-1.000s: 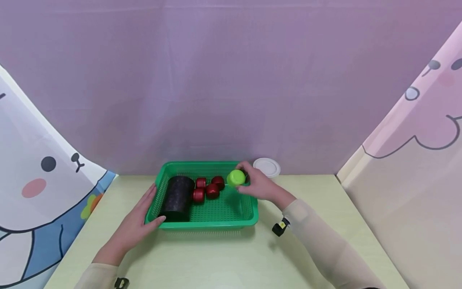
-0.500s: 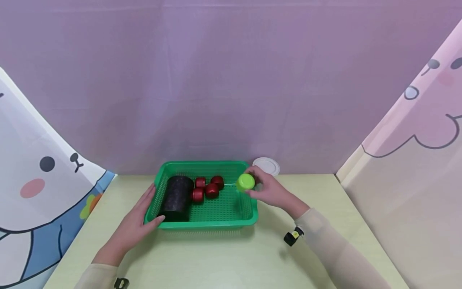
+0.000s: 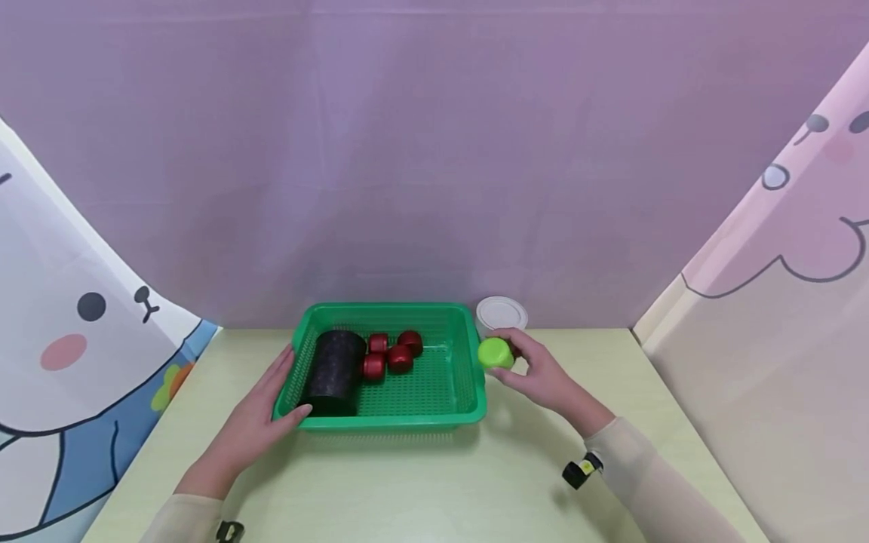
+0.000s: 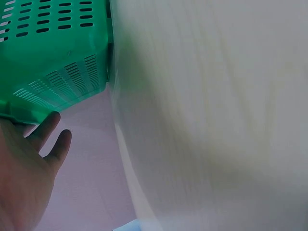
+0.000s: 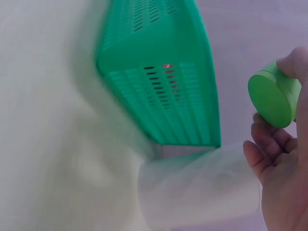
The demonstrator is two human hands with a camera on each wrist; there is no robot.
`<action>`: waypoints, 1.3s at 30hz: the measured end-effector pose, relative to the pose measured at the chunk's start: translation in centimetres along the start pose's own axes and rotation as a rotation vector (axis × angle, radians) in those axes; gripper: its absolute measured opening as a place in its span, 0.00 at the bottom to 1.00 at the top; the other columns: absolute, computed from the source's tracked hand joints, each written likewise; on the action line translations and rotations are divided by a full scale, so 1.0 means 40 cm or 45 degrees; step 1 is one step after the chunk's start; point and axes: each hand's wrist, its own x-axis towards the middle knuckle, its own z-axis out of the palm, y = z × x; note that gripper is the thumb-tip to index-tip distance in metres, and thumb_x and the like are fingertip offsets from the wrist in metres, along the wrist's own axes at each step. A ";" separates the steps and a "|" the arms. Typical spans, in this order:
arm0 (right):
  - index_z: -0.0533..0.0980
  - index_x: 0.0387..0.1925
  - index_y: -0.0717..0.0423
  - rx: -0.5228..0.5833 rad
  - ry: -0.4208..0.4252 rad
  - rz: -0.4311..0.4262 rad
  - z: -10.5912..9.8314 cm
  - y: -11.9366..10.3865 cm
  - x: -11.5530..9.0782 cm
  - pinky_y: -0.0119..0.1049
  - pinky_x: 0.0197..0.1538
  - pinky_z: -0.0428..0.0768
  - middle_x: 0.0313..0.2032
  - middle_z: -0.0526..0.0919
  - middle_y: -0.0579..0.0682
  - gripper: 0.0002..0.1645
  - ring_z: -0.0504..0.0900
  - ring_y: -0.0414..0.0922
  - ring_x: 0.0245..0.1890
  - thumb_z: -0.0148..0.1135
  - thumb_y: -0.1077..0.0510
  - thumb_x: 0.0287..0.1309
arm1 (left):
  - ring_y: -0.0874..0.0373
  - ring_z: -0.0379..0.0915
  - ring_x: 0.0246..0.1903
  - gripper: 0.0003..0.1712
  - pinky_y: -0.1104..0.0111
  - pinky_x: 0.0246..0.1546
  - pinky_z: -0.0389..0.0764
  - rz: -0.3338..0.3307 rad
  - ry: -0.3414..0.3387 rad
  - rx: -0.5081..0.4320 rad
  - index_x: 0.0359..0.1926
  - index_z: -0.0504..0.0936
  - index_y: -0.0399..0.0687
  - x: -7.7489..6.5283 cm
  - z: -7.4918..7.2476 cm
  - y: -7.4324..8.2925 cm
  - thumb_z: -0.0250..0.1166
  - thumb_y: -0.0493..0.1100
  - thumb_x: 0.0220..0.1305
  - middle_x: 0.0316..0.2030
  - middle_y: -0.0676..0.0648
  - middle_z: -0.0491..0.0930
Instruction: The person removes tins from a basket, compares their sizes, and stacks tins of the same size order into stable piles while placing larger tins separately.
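My right hand [image 3: 536, 369] pinches a lime-green short cylinder [image 3: 495, 353] between thumb and fingers, just outside the right rim of the green basket [image 3: 394, 422]. In the right wrist view the lime-green short cylinder [image 5: 270, 98] hangs in the air, its flat face turned outward. My left hand [image 3: 258, 426] rests against the basket's left side, its fingers straight along the outside and its thumb at the front corner. Inside the basket lie a dark cylinder [image 3: 334, 373] at the left and several small red cylinders [image 3: 400, 360] beside it.
A white round container [image 3: 502, 313] stands behind the basket's right back corner, beside my right hand. The pale table [image 3: 407, 483] backs onto a purple cloth [image 3: 421, 166]. Printed cloth panels [image 3: 767, 317] rise at both sides.
My right hand has carried the lime-green short cylinder rightward, from above the basket's inside to past its right rim. The left hand and basket have stayed in place.
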 end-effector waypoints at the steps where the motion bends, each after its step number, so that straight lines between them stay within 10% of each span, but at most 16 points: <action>1: 0.78 0.68 0.55 -0.006 0.006 -0.012 -0.003 0.001 -0.009 0.36 0.53 0.83 0.53 0.84 0.49 0.31 0.81 0.46 0.48 0.76 0.67 0.66 | 0.29 0.50 0.84 0.59 0.22 0.67 0.67 0.000 0.000 0.001 0.92 0.45 0.51 0.000 0.000 0.000 0.71 0.60 0.76 0.90 0.49 0.41; 39: 0.80 0.68 0.54 -0.099 0.031 0.005 -0.018 0.099 -0.108 0.43 0.44 0.87 0.49 0.77 0.50 0.32 0.79 0.49 0.42 0.78 0.69 0.63 | 0.29 0.49 0.84 0.59 0.21 0.67 0.66 -0.004 0.004 -0.011 0.92 0.45 0.52 0.000 0.000 0.002 0.72 0.59 0.76 0.90 0.46 0.43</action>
